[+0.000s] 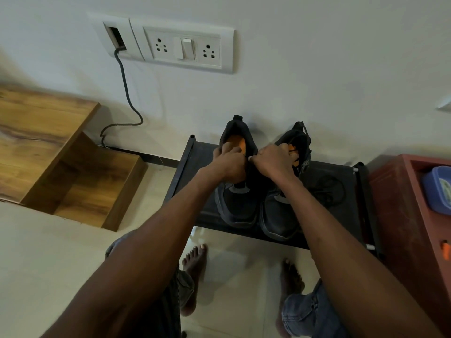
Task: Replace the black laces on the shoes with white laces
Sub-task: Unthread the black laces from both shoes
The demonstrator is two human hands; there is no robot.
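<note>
1. Two black shoes, left shoe [238,191] and right shoe [284,203], sit side by side on a black shoe rack [336,215] against the wall, toes toward the person.
2. Left hand [229,164]: fingers curled into the left shoe's opening, gripping its collar.
3. Right hand [273,162]: fingers curled at the right shoe's tongue; whether they pinch a lace, cannot tell.
4. Loose black lace [328,191] lies coiled on the rack just beside the right shoe.
5. Bare feet [195,267] on tiled floor below.

Bare arms, blue jeans [307,311], bare feet [195,264]
</note>
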